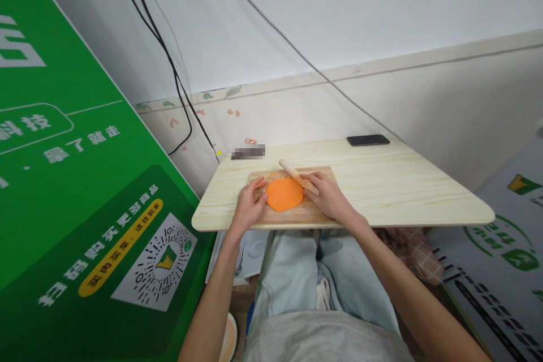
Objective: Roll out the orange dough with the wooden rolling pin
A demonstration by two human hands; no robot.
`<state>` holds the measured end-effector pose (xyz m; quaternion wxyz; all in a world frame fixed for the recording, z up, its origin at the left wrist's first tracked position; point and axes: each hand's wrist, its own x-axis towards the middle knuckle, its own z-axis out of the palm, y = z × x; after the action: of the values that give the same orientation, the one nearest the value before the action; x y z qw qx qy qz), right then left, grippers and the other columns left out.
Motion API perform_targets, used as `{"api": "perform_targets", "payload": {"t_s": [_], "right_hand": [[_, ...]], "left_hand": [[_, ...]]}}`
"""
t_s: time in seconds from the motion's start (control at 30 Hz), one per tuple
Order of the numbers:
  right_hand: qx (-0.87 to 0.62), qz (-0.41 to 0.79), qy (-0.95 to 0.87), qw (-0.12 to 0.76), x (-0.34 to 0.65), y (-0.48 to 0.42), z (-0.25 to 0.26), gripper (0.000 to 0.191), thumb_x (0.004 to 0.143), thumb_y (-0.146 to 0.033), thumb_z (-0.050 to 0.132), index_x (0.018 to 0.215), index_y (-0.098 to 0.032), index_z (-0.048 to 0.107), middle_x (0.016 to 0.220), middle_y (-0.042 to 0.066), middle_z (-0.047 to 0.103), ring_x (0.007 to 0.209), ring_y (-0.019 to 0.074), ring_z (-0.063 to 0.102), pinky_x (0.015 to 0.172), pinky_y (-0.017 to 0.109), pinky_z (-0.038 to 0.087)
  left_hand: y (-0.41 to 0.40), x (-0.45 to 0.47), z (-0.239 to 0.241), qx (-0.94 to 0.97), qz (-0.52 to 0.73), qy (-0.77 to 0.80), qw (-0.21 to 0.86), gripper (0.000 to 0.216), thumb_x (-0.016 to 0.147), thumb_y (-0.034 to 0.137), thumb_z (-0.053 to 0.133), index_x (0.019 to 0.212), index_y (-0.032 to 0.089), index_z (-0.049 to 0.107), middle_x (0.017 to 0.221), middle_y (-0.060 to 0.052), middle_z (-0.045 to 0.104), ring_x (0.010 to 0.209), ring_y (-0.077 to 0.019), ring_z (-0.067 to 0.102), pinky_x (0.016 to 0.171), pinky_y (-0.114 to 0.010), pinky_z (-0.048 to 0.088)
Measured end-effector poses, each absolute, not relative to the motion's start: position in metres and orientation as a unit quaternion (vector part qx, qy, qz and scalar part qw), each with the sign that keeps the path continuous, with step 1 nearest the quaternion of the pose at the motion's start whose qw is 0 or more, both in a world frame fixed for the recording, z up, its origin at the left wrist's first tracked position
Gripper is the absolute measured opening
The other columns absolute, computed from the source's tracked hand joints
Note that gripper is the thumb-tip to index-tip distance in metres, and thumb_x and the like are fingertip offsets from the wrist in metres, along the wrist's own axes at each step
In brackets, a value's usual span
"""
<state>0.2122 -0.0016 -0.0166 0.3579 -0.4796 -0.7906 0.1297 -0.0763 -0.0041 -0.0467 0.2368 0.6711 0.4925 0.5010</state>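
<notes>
A flat, rounded sheet of orange dough (284, 194) lies on a wooden board (280, 216) near the table's front edge. Slanting across the board's right half is a pale wooden rolling pin (292, 171), its far end pointing up and left. My right hand (326, 195) is closed over the pin's near end, with the thumb close to the dough's right edge. At the dough's left edge rests my left hand (251, 203), its fingers curved and apart, thumb and fingertips touching or almost touching the rim. The pin's near end is hidden under my right hand.
The light wood table (407, 192) stands against a white wall. On it are a black phone (368, 140) at the back right and a dark, blurred-out item (248, 151) at the back left. A green panel (127, 198) rises on the left; cables (163, 45) hang behind.
</notes>
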Motion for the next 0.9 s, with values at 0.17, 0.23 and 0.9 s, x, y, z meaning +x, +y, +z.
{"api": "perform_targets", "payload": {"t_s": [0.17, 0.23, 0.9], "right_hand": [[-0.482, 0.133, -0.789, 0.357, 0.212, -0.002, -0.016, 0.047, 0.100, -0.021, 0.068, 0.147, -0.024, 0.072, 0.137, 0.014, 0.073, 0.129, 0.0326, 0.070, 0.119, 0.052, 0.055], [-0.482, 0.135, -0.790, 0.355, 0.212, -0.002, -0.016, 0.048, 0.100, -0.020, 0.067, 0.147, -0.023, 0.072, 0.138, 0.015, 0.072, 0.130, 0.0327, 0.070, 0.119, 0.052, 0.055], [-0.471, 0.126, -0.793, 0.364, 0.214, 0.004, -0.024, 0.046, 0.102, -0.025, 0.068, 0.148, -0.025, 0.072, 0.135, 0.013, 0.073, 0.128, 0.0324, 0.069, 0.115, 0.049, 0.056]], "left_hand": [[0.007, -0.077, -0.051, 0.670, 0.482, 0.522, 0.215, 0.057, 0.081, 0.012, 0.077, 0.137, 0.021, 0.072, 0.129, -0.014, 0.080, 0.122, -0.0312, 0.074, 0.110, -0.051, 0.057], [0.011, -0.079, -0.051, 0.669, 0.469, 0.537, 0.210, 0.062, 0.079, 0.011, 0.079, 0.139, 0.021, 0.071, 0.129, -0.013, 0.079, 0.117, -0.0299, 0.073, 0.108, -0.050, 0.057], [-0.001, -0.088, -0.048, 0.644, 0.520, 0.533, 0.175, 0.030, 0.100, 0.018, 0.062, 0.125, 0.021, 0.079, 0.122, -0.012, 0.082, 0.114, -0.0281, 0.077, 0.103, -0.047, 0.062]]}}
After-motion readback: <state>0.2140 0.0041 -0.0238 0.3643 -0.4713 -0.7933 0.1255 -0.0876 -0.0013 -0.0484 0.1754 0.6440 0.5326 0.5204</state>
